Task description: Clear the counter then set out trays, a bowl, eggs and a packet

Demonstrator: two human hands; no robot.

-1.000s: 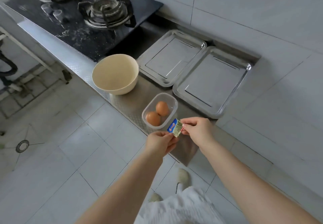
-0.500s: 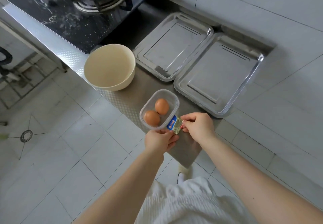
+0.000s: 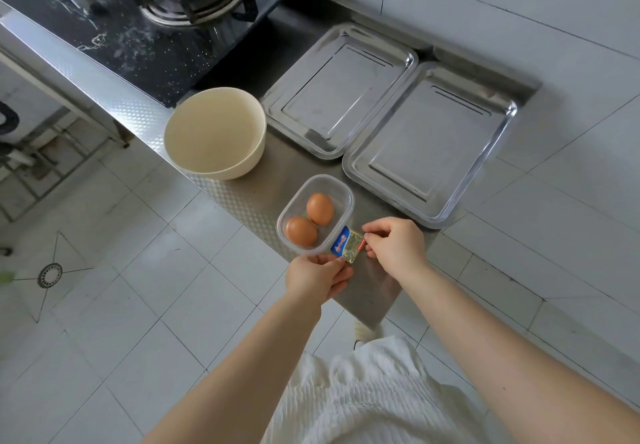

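Two steel trays lie side by side at the back of the counter, the left tray and the right tray. A cream bowl stands near the counter's front edge. A clear plastic tub holds two brown eggs. Just right of the tub is a small blue and yellow packet. My left hand pinches its lower corner and my right hand pinches its right edge, low over the counter.
A black gas hob with a burner fills the counter's left end. White tiled wall runs behind and to the right of the trays. The steel counter ends just right of my hands. Tiled floor with a drain lies below.
Both hands have carried the packet down and forward to rest beside the egg tub. The view has shifted closer over the counter.
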